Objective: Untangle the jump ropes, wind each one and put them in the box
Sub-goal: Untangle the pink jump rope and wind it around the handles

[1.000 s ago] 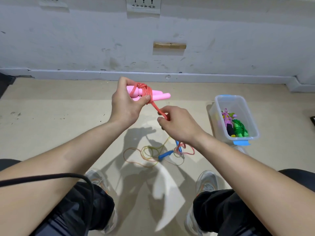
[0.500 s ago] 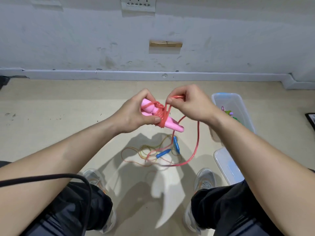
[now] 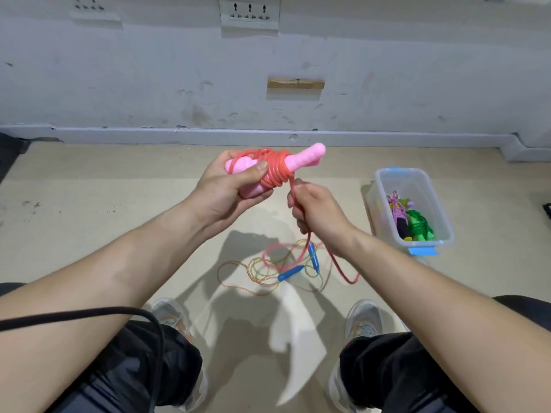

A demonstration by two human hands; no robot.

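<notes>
**Inspector:** State of the hands?

**Observer:** Both closed on the same rope. The left hand (image 3: 226, 186) grips the pair of pink handles (image 3: 304, 158), held together and tilted up to the right, with its thumb pressed on the edge of the winding. The right hand (image 3: 319, 210) sits just below and to the right, its fingers curled round the red cord (image 3: 274, 171).

**Inspector:** Condition of that rope?

**Observer:** Part wound. Several red turns sit tight round the middle of the handles. One strand runs from the coil down through the right hand to the floor (image 3: 119, 204), where the slack lies in a loop.

**Inspector:** Other ropes?

**Observer:** One lies loose on the floor, ahead of the person's shoes (image 3: 365, 317): a blue-handled rope (image 3: 290, 272) with a thin multicoloured cord in slack loops. The red slack crosses it. I cannot tell whether the two are caught together.

**Inspector:** The box?

**Observer:** The clear plastic box (image 3: 401, 171) stands open on the floor to the right, well apart from the hands. Inside are a bundle wound in pink cord (image 3: 398, 210) and a green bundle (image 3: 420, 226), side by side at the near end. Something yellow shows beneath them; too small to identify.

**Inspector:** Surroundings?

**Observer:** A scuffed white wall with a socket plate (image 3: 250, 11) and a small wooden block (image 3: 295, 83). A black cable (image 3: 89, 312) crosses the person's left forearm.
</notes>
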